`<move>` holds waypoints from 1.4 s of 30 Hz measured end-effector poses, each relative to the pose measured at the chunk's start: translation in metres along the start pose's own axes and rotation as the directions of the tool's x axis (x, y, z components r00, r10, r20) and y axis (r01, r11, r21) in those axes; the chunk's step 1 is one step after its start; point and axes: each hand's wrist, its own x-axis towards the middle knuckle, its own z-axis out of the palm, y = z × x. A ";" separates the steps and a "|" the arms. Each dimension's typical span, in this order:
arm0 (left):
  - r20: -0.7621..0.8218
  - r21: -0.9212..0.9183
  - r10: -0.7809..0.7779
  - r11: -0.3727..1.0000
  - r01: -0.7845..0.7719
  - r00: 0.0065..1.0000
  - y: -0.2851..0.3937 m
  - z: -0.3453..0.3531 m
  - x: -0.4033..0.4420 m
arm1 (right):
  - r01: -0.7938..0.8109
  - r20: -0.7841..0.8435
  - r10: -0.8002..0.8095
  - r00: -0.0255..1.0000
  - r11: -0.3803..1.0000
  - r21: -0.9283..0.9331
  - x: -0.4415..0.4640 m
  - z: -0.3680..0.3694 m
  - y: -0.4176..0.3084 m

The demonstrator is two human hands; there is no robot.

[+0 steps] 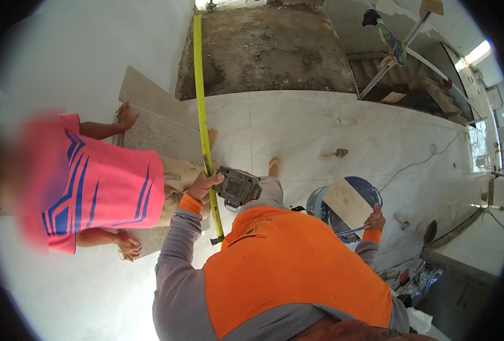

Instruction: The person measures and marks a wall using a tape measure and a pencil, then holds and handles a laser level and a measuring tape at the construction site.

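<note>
My left hand is closed, with thumb and fingers at the edge of a dark, boxy tool whose exact kind I cannot make out. A long yellow strip runs past this hand and has a black piece at its near end. Whether the hand also grips the strip is unclear. At the right, my right hand is closed at the rim of a blue bucket, on what looks like its handle. A beige board rests across the bucket's opening.
Someone in a pink shirt bends at the left, both hands on beige ribbed-backed tiles. Pale tiles cover the floor up to a rough bare patch. Stairs and crossed poles stand back right; a cord trails nearby.
</note>
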 end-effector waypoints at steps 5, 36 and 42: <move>-0.057 -0.061 0.027 0.998 -0.031 0.998 0.047 -0.013 0.096 | 0.033 -0.022 -0.032 0.999 0.999 0.035 0.042 0.083 -0.058; -0.214 -0.095 0.080 0.990 -0.102 0.974 0.432 -0.022 0.604 | 0.062 0.220 -0.059 0.974 0.998 -0.005 0.310 0.733 -0.429; -0.274 -0.123 0.127 0.979 -0.165 0.953 0.474 -0.057 0.718 | 0.110 0.316 -0.089 0.945 0.993 -0.048 0.335 0.858 -0.484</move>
